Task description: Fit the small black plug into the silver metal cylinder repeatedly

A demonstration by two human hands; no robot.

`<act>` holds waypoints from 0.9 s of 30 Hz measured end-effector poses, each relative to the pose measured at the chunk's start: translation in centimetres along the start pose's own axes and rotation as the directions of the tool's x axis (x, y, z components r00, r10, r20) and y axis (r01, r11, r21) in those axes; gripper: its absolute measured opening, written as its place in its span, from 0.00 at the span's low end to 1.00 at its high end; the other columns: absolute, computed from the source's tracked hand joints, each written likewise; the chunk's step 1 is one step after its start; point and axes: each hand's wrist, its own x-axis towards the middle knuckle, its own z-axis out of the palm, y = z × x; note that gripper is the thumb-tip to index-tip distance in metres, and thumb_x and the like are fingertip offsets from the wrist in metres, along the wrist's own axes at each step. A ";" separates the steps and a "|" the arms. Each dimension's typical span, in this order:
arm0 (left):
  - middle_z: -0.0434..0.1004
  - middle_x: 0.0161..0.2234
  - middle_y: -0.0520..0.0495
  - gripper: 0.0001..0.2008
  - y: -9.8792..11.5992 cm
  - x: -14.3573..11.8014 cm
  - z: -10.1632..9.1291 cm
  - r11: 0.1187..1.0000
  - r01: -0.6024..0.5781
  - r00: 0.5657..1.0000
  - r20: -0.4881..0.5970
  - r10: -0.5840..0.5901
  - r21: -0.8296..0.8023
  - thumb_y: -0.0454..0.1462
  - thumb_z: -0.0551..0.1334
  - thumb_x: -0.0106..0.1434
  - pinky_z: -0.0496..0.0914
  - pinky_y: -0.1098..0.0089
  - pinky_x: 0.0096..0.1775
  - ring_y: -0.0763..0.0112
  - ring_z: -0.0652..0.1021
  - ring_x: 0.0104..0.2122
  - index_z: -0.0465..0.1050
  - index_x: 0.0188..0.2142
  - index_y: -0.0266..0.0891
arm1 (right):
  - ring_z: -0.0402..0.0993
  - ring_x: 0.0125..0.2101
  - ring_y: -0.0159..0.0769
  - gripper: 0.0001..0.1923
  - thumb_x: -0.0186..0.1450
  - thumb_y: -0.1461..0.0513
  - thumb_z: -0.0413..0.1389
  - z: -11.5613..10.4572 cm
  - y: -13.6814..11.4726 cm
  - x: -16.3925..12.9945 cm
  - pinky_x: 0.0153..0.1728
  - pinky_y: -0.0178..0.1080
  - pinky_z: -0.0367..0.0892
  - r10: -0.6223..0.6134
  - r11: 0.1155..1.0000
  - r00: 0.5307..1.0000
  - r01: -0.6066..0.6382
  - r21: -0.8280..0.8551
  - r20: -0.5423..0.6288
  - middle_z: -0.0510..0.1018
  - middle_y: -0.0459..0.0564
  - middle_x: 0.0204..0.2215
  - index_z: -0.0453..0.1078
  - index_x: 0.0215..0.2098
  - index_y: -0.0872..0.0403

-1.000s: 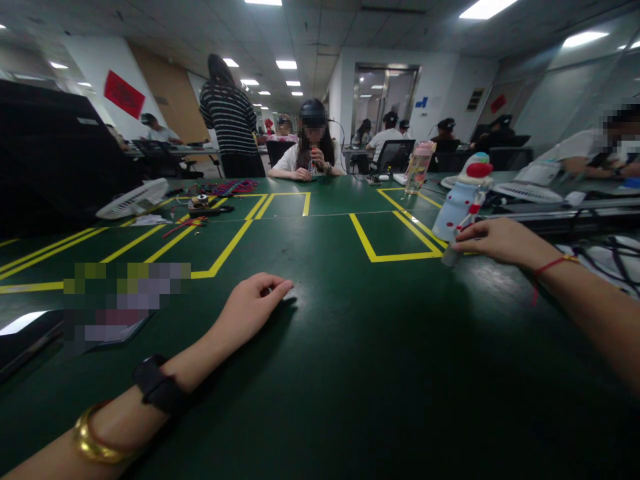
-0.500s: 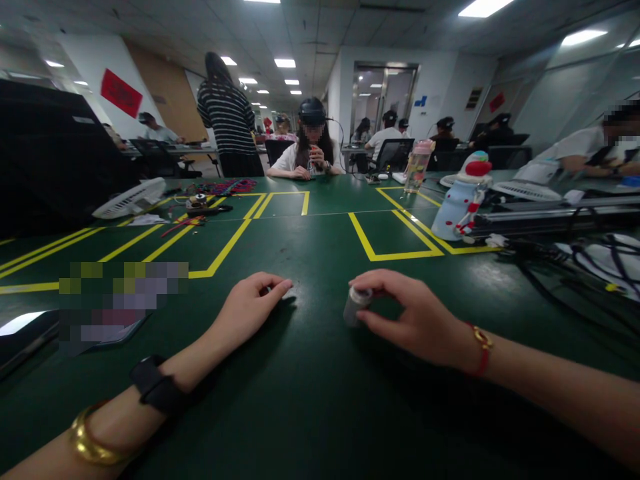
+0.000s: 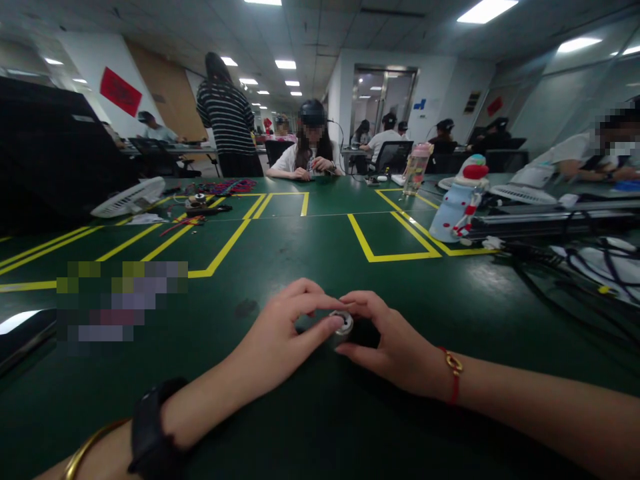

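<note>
Small grey cylinder (image 3: 343,325) upright on table (image 3: 320,413), axis vertical, pinched between left hand (image 3: 280,340) and right hand (image 3: 395,343).

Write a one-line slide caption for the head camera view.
Both hands, left hand and right hand, meet around a small round metal piece on a green table with yellow lines.

The table (image 3: 310,240) is dark green, crossed by yellow tape lines (image 3: 373,250). On it, a pale blue bottle (image 3: 453,213) wears a red-and-white cap. Nearer, the right hand (image 3: 395,347) shows a red cord bracelet (image 3: 454,381); the left hand (image 3: 280,340) a black wristband (image 3: 150,430) and a gold bangle (image 3: 87,447). Between the hands sits a silver-grey cylinder (image 3: 344,323).
</note>
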 end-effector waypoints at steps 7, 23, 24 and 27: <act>0.71 0.32 0.50 0.09 0.2 0.0 -0.4 0.990 0.135 0.986 -0.091 -0.138 -0.043 0.44 0.60 0.59 0.65 0.70 0.33 0.70 0.71 0.32 0.77 0.35 0.46 | 0.68 0.41 0.27 0.26 0.56 0.61 0.57 -0.2 -0.4 0.1 0.43 0.33 0.64 -0.025 0.998 0.998 0.021 -0.054 -0.056 0.71 0.45 0.44 0.57 0.52 0.50; 0.75 0.35 0.49 0.17 -2.9 -0.2 -0.7 0.969 0.236 0.972 -0.024 -0.235 0.071 0.51 0.59 0.56 0.64 0.68 0.33 0.67 0.73 0.32 0.77 0.40 0.46 | 0.69 0.31 0.29 0.17 0.53 0.58 0.56 -6.2 1.5 1.8 0.32 0.33 0.64 0.145 0.930 0.947 -0.229 -0.287 -0.286 0.73 0.48 0.34 0.64 0.41 0.55; 0.75 0.35 0.49 0.18 -3.3 0.0 -1.3 0.962 0.265 0.963 -0.070 -0.260 0.070 0.51 0.58 0.58 0.64 0.68 0.33 0.66 0.73 0.32 0.76 0.39 0.45 | 0.68 0.30 0.30 0.17 0.52 0.57 0.57 -8.1 2.6 2.1 0.31 0.34 0.64 0.192 0.880 0.923 -0.312 -0.358 -0.332 0.73 0.48 0.33 0.65 0.39 0.55; 0.77 0.34 0.48 0.20 -4.6 0.5 -2.4 0.928 0.371 0.918 -0.159 -0.362 0.027 0.52 0.55 0.59 0.64 0.67 0.34 0.63 0.75 0.34 0.76 0.39 0.42 | 0.68 0.29 0.36 0.19 0.49 0.54 0.58 -13.7 6.9 2.4 0.29 0.38 0.62 0.303 0.641 0.833 -0.538 -0.547 -0.464 0.72 0.51 0.30 0.65 0.34 0.56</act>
